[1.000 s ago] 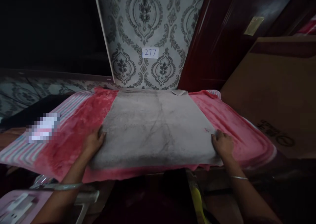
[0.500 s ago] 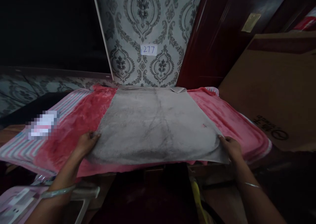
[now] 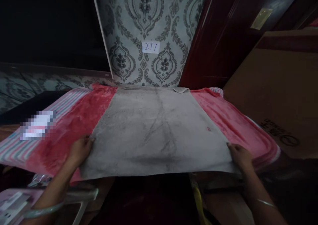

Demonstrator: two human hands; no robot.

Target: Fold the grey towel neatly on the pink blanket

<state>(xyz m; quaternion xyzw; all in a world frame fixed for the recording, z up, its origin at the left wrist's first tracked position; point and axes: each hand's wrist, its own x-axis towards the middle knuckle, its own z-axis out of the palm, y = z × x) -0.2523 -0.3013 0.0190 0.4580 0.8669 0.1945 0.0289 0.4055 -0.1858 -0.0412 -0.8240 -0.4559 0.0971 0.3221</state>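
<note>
Fingers of my left hand and right hand are pinching the grey cloth near the blanket's front edge.

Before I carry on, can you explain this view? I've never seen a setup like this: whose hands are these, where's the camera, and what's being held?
There's no machine here: a person works with two bare hands, and a camera worn on their head looks forward and down at them.

A gray cloth lies spread out over a red-pink blanket. Below that, a striped cloth shows at the left. An item there is pixelated, so I can't say what it is.

The left hand grasps the gray cloth's left edge; the right hand pinches its right edge.

Behind, a card reading 277 is on the patterned wall, with a dark screen to the left and a cardboard box to the right.
</note>
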